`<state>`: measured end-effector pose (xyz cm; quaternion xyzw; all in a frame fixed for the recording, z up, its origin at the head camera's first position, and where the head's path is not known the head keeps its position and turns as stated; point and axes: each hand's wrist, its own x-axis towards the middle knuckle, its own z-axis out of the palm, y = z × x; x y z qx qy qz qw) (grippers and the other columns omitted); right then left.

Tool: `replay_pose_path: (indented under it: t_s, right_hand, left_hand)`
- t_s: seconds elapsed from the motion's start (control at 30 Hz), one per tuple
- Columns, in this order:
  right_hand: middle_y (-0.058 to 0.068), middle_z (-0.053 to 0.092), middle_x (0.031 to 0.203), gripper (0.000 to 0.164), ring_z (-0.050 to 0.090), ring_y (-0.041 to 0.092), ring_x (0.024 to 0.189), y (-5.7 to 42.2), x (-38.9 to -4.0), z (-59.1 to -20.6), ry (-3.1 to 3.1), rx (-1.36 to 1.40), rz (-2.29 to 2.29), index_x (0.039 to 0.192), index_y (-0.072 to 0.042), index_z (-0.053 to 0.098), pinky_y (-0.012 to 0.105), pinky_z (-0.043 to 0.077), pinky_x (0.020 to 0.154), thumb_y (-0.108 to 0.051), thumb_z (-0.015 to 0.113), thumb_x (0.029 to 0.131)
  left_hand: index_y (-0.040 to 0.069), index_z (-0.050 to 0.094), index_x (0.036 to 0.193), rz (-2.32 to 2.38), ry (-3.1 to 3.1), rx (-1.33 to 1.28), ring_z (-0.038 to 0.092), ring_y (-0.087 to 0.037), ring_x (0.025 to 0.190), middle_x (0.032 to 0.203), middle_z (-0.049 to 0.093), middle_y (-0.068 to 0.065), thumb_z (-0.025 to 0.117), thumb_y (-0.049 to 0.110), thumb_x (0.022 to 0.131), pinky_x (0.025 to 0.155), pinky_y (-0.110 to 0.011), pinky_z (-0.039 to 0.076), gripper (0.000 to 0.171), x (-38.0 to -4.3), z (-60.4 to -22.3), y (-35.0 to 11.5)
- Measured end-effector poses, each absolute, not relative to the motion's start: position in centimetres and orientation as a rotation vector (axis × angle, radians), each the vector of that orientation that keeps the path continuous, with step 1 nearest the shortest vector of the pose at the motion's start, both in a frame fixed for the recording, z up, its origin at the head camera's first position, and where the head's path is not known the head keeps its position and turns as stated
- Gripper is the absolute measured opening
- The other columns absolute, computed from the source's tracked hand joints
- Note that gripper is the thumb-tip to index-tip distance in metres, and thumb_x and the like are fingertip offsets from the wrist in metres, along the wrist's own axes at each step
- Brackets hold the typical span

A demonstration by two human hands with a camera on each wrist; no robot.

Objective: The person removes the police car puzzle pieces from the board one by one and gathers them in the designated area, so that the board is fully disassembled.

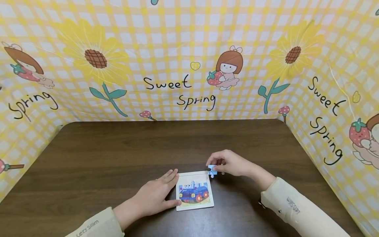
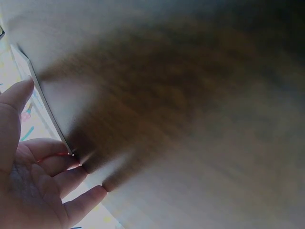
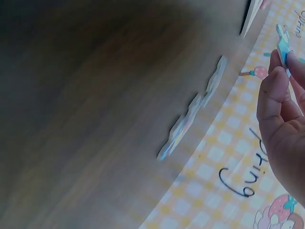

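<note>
A square puzzle tray (image 1: pixel 195 208) with a pale rim lies on the table, and joined pieces in its lower part show a blue truck (image 1: pixel 193 193). My left hand (image 1: pixel 154 197) touches the tray's left side, its thumb by the lower left corner and its fingers along the upper left. In the left wrist view the left hand (image 2: pixel 38 176) has its fingertips against the tray's edge (image 2: pixel 47 112). My right hand (image 1: pixel 234 163) pinches a light blue puzzle piece (image 1: pixel 212 170) just beside the tray's upper right corner. The right wrist view shows this puzzle piece (image 3: pixel 283 47) edge-on between thumb and fingers.
Loose puzzle pieces (image 3: pixel 183 126) lie on the dark wooden table (image 1: pixel 124 144) near the right hand. In the head view they are mostly hidden behind that hand. A yellow checked cloth (image 1: pixel 165 42) with printed flowers and figures stands round the table's back and sides.
</note>
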<state>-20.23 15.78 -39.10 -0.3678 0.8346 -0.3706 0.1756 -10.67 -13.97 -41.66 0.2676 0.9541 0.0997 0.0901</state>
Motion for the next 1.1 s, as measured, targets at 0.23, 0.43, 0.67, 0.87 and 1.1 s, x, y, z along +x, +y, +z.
replay_pose_path:
  t_s: [0.23, 0.43, 0.67, 0.87, 1.1]
  right_hand:
    - [0.003, 0.072, 0.093, 0.016, 0.059, 0.008, 0.074, 17.7, -20.3, -39.3, 2.389, -1.012, -1.077, 0.109, -0.003, 0.070, 0.024, 0.054, 0.066, -0.004, 0.066, 0.093]
    - [0.005, 0.072, 0.093, 0.017, 0.061, 0.008, 0.076, 19.5, -20.6, -39.2, 2.395, -0.980, -1.101, 0.110, -0.003, 0.070, 0.025, 0.054, 0.068, -0.003, 0.064, 0.095]
    - [0.005, 0.070, 0.091, 0.018, 0.058, 0.011, 0.072, 22.0, -21.0, -38.7, 2.470, -0.930, -1.076, 0.112, -0.002, 0.069, 0.023, 0.050, 0.063, -0.003, 0.064, 0.094]
    - [0.004, 0.068, 0.089, 0.019, 0.055, 0.008, 0.073, 23.6, -21.1, -38.7, 2.507, -0.882, -1.088, 0.112, -0.003, 0.070, 0.022, 0.048, 0.064, -0.005, 0.066, 0.094]
    - [0.003, 0.068, 0.089, 0.019, 0.053, 0.007, 0.074, 25.3, -21.2, -38.9, 2.530, -0.871, -1.131, 0.111, -0.002, 0.071, 0.023, 0.047, 0.065, -0.006, 0.067, 0.093]
  left_hand:
    - [0.001, 0.044, 0.148, 0.293, 2.846, 0.802, 0.036, -0.027, 0.148, 0.160, 0.037, -0.013, 0.062, 0.060, 0.089, 0.102, -0.051, 0.049, 0.085, -10.6, -41.8, -14.0]
    - [0.000, 0.045, 0.147, 0.293, 2.856, 0.819, 0.037, -0.027, 0.147, 0.159, 0.037, -0.014, 0.062, 0.060, 0.090, 0.102, -0.050, 0.049, 0.085, -10.6, -41.8, -14.1]
    - [0.001, 0.044, 0.148, 0.300, 2.851, 0.810, 0.037, -0.027, 0.147, 0.159, 0.037, -0.013, 0.061, 0.060, 0.090, 0.100, -0.052, 0.050, 0.085, -10.6, -41.7, -14.1]
    - [0.001, 0.044, 0.148, 0.293, 2.858, 0.815, 0.037, -0.027, 0.147, 0.159, 0.037, -0.013, 0.062, 0.060, 0.090, 0.100, -0.051, 0.050, 0.085, -10.6, -41.8, -14.1]
    - [0.001, 0.044, 0.148, 0.304, 2.852, 0.811, 0.037, -0.028, 0.147, 0.159, 0.037, -0.014, 0.062, 0.060, 0.090, 0.101, -0.052, 0.049, 0.084, -10.6, -41.8, -14.1]
